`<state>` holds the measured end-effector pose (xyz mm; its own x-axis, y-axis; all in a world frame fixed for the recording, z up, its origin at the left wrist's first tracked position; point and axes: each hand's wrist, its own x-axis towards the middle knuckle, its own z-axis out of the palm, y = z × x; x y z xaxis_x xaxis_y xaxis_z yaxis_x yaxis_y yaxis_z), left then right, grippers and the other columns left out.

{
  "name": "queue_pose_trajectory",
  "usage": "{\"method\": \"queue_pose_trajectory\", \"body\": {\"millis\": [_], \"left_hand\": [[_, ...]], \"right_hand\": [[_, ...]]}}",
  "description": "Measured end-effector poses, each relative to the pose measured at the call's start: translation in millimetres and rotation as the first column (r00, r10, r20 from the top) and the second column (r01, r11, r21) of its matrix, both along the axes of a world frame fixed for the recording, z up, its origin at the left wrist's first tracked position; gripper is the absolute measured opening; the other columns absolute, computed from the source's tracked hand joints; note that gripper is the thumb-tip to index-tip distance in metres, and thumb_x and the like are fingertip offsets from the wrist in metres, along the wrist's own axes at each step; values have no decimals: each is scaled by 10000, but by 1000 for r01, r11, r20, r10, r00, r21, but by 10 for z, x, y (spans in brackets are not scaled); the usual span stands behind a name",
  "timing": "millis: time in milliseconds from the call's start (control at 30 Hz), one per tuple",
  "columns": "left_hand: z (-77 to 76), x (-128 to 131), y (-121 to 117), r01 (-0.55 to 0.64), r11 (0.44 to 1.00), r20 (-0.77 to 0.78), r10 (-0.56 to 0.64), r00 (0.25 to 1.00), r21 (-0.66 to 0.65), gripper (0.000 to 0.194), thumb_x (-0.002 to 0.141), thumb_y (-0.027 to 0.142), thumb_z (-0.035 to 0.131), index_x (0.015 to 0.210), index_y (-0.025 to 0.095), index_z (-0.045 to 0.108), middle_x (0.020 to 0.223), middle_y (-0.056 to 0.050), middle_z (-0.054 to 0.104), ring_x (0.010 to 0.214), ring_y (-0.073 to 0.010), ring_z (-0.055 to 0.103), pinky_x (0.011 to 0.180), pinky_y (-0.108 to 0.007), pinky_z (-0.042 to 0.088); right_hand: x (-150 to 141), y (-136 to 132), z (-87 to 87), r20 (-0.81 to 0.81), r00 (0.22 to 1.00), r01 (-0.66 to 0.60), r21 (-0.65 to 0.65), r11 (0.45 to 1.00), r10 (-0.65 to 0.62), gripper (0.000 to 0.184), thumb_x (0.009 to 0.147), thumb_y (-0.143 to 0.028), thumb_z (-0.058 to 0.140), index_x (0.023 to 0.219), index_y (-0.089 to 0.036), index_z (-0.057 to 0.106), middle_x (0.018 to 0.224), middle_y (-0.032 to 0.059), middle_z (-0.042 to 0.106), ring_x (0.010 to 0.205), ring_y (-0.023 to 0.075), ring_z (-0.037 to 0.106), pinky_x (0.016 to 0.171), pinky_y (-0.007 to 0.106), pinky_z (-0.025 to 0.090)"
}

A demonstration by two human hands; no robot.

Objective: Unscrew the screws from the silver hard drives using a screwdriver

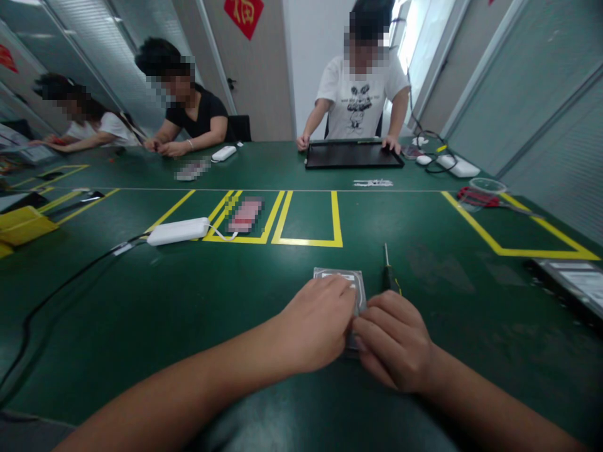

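A silver hard drive lies on the green table just in front of me, its middle covered by my hands. My left hand is bent over the drive's top from the left, its fingertips out of sight. From the right, my right hand is closed with its fingers pressed together at the drive's right edge; whether a small part is between them is hidden. Just beyond my right knuckles is a screwdriver with a dark handle, its metal shaft pointing away from me.
Yellow tape marks cross the table. At the right edge sits a black tray of drives. A white power strip with a black cable lies left, beside a blurred pink phone. Opposite, a person handles a black panel; others sit left.
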<state>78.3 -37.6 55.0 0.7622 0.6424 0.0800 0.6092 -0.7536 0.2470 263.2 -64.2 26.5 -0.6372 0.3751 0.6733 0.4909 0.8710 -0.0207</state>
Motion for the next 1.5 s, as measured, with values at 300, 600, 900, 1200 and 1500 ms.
{"method": "queue_pose_trajectory", "body": {"millis": [300,600,900,1200,1500], "left_hand": [[-199,92,-271,-162,982,-4,163,987,93,702,935,601,476,1429,105,436,1500,-160,448,1407,-347,353,1156,-546,279],[-445,104,-345,-145,965,-26,154,988,216,763,981,632,312,1465,51,413,1538,-218,389,1457,-388,283,1162,-543,247],[-412,37,-310,-81,974,-47,93,995,212,833,964,691,272,1466,39,403,1541,-238,371,1460,-392,282,1170,-528,214],[-429,36,-321,-79,968,-45,92,995,236,839,950,704,298,1457,48,426,1533,-230,391,1447,-389,301,1153,-534,241],[-422,41,-341,-83,975,-36,92,995,207,824,948,697,323,1463,63,421,1545,-223,373,1452,-382,290,1158,-532,228]], "right_hand": [[122,259,-32,65,835,543,75,837,-547,88,890,-236,565,885,-178,630,771,66,618,804,227,499,733,386,367],[159,341,-10,442,476,842,20,539,-760,287,961,-343,417,1107,-158,581,938,118,577,860,266,538,680,348,366],[178,329,-42,600,375,897,-42,440,-707,230,983,-333,368,1048,-186,533,912,112,614,827,298,643,524,307,358],[187,336,8,618,386,914,-152,377,-685,229,967,-305,377,1110,-177,502,929,99,655,829,304,687,561,340,459],[521,543,17,229,408,878,-364,311,-883,308,919,-416,473,1132,-200,530,1095,102,660,916,268,650,682,341,447]]}}
